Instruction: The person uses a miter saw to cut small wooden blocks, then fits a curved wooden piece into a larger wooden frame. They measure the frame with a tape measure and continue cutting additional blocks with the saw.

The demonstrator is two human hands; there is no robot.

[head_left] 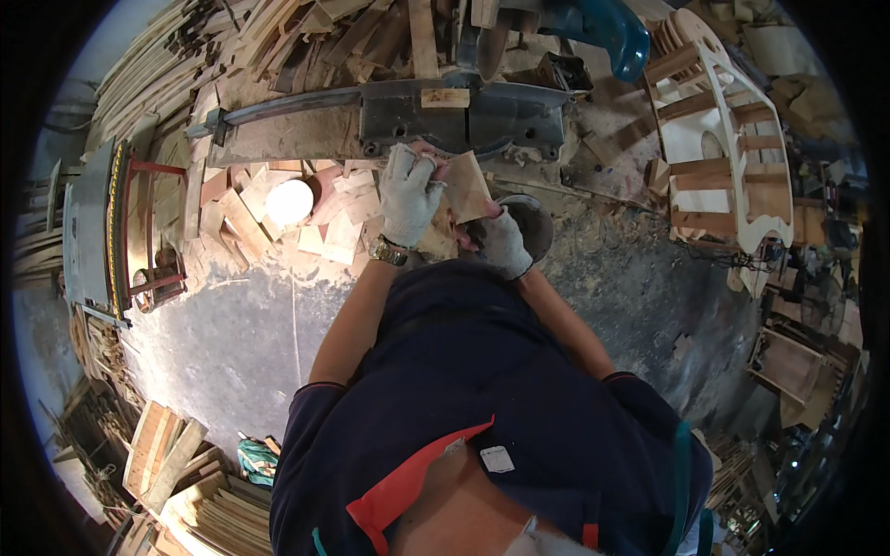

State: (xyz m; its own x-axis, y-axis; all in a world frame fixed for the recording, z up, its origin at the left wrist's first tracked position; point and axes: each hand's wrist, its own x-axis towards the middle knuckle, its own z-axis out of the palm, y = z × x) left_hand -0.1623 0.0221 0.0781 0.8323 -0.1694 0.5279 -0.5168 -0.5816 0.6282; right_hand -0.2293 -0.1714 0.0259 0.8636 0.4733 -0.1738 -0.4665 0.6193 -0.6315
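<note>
A flat piece of light wood is held tilted between my hands, just in front of the saw. My right hand, in a pale work glove with bare fingertips, grips its near right corner. My left hand, gloved the same way, has its fingers bent and closed at the wood's left edge; part of its grip is hidden. Beyond them stands a mitre saw with a dark metal fence and a blue-green handle. A small wooden block rests at the fence.
Several wood offcuts lie to the left, around a bright white round thing. A round container stands beside my right hand. At the right is a wooden frame; at the left, a metal-topped machine. Timber strips are piled behind.
</note>
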